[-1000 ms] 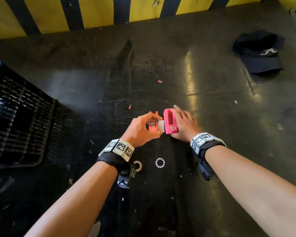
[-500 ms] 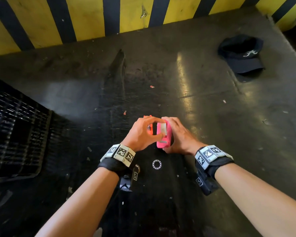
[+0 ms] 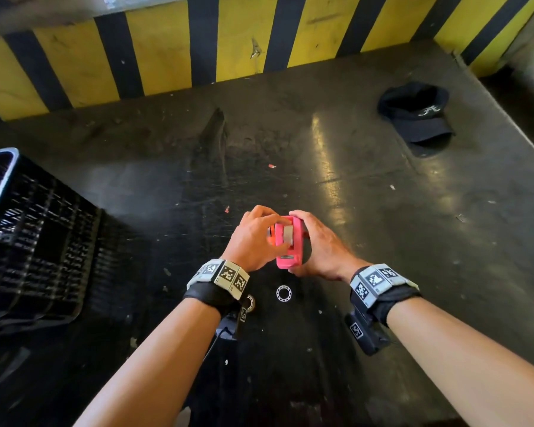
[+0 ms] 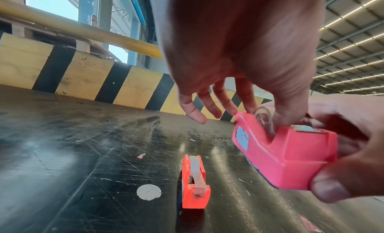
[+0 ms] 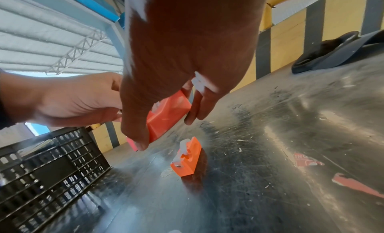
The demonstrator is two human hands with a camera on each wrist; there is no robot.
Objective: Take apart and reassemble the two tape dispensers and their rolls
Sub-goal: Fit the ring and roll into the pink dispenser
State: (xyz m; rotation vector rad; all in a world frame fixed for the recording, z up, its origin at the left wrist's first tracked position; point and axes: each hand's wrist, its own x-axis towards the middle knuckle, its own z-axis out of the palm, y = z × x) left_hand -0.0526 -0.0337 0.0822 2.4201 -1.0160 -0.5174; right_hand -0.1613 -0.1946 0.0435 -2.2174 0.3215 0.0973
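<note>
A black crate stood at far left. The orange dispenser sat on the table under the hands. The left hand pinched the roll into the pink dispenser — held off the table, clamped in the right hand. A black cap lay far right.

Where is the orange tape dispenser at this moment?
The orange tape dispenser stands on the dark table, below the left hand, left of the pink dispenser that the right hand grips.
</note>
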